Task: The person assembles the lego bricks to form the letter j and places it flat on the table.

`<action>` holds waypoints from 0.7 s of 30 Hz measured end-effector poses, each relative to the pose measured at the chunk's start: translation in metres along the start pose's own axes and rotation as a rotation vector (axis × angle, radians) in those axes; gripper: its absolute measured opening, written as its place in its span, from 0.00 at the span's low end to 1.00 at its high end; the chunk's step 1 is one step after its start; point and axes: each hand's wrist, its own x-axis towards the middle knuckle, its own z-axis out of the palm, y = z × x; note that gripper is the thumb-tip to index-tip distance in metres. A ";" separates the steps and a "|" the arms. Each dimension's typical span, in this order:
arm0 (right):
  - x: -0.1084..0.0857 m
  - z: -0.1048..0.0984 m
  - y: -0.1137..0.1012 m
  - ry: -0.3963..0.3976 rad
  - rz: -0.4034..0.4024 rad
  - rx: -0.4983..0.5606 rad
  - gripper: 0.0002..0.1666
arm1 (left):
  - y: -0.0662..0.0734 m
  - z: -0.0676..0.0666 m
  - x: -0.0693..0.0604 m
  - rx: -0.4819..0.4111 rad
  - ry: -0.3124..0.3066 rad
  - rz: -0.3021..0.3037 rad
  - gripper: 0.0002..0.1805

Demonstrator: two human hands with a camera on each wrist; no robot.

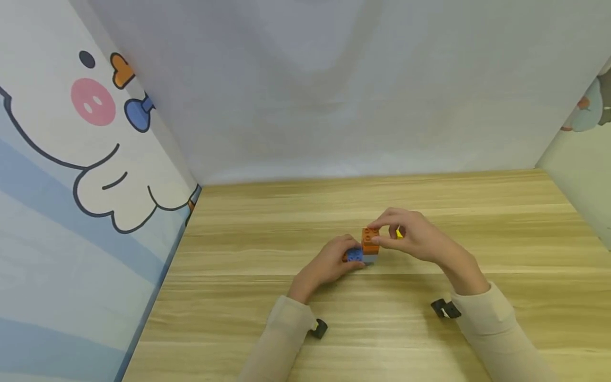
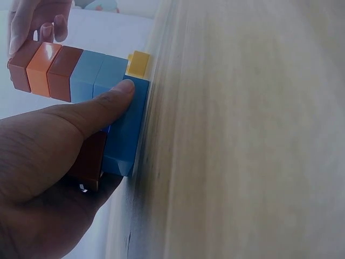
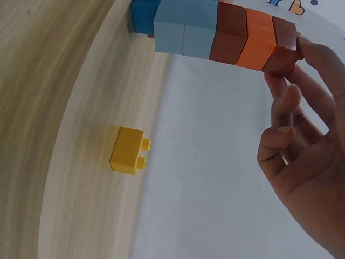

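Observation:
On the table stands a tower of toy building bricks: light blue bricks [image 2: 89, 75] low down, then brown, an orange brick [image 3: 257, 39], and a reddish-brown brick [image 3: 282, 46] on top. A long blue brick [image 2: 127, 135] forms its base, with another brown brick [image 2: 90, 159] beside the tower. My left hand [image 1: 331, 259] grips the base, thumb along the blue side; its fingers are partly hidden behind the bricks. With thumb and fingertips my right hand [image 1: 417, 236] pinches the top brick, the other fingers loosely curled.
A loose yellow brick [image 3: 126, 151] lies on the wooden table [image 1: 238, 318], behind the right hand in the head view. A pale cloth wall [image 1: 334, 106] rises at the table's back edge. A printed cartoon panel [image 1: 57, 159] stands along the left side.

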 end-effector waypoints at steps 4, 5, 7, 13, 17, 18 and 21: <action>0.001 0.001 -0.003 -0.001 0.007 -0.016 0.16 | 0.000 0.000 0.000 0.002 0.001 -0.003 0.20; 0.002 0.001 -0.003 -0.002 0.009 -0.021 0.16 | 0.000 -0.001 0.000 0.003 0.002 -0.004 0.20; 0.002 0.001 -0.004 -0.003 0.014 -0.029 0.16 | 0.000 -0.001 0.000 0.006 0.004 -0.006 0.20; 0.000 0.005 -0.004 0.017 0.015 -0.050 0.16 | 0.000 -0.001 0.000 0.002 -0.006 -0.009 0.21; -0.002 0.008 -0.005 0.043 -0.014 -0.088 0.15 | -0.001 0.000 0.000 0.000 -0.005 -0.010 0.21; -0.003 0.008 -0.006 0.050 -0.019 -0.096 0.15 | -0.002 0.000 0.000 0.000 -0.005 -0.009 0.21; -0.004 0.009 -0.006 0.068 -0.029 -0.106 0.16 | -0.004 -0.001 0.001 -0.005 -0.004 -0.004 0.22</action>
